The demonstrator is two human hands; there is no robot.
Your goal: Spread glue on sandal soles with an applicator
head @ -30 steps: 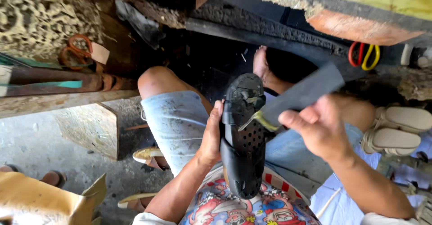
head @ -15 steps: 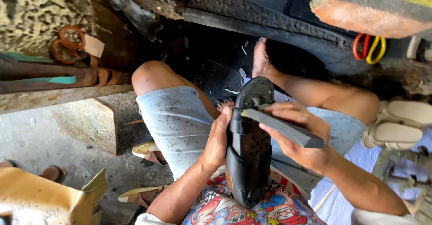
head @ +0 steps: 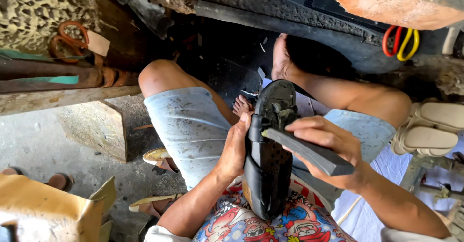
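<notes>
- A black shoe (head: 268, 150) is held upright over the lap, sole turned toward the camera, heel end resting against the patterned shirt (head: 251, 225) and toe end pointing away.
- The left hand (head: 235, 147) is closed along the shoe's left edge, thumb lying up the side and fingers hidden behind it; the grip is firm on the shoe.
- The right hand (head: 328, 147) is wrapped around a dark grey flat bar (head: 309, 151), fingers curled over its top; the grip is fully closed on the bar.
- The bar's near tip is laid against the upper part of the sole, just below the toe end, with a thin yellowish strip seen at the contact point.
- Pale denim shorts (head: 191, 126) are seen beneath both hands, with bare knees spread to either side.
- Orange-handled scissors (head: 67, 41) lie on the cluttered ledge at upper left, well apart from the hands.
- Pale sandals (head: 427, 128) are stacked at the right edge.
</notes>
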